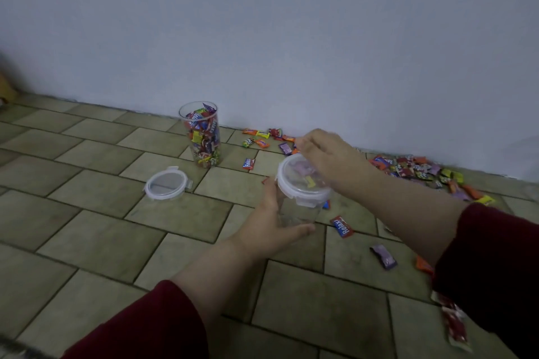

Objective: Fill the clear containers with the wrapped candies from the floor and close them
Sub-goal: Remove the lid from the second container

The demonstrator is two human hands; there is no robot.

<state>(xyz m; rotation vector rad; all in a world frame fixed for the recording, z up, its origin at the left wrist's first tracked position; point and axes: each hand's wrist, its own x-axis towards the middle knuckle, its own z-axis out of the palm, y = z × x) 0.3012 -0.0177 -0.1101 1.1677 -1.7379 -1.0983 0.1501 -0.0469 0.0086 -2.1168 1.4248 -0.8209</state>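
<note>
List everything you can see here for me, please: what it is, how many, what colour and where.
Filled container: one, clear, open, packed with mixed-colour candies, standing near the wall.
Held container: one, clear, mid-floor, looks mostly empty.
Lid on held container: one, clear with white rim.
Loose lid: one, clear with white rim, flat on the tiles left of the held container.
Candy pile: many, red, orange, yellow, purple, along the wall at right.
Scattered candies: several, mixed colours, on the tiles around the held container.
Floor: tan tiles.
Wall: pale blue-grey.
Left hand: grips the held container's side.
Right hand: on its lid.
Sleeves: two, dark red.
</note>
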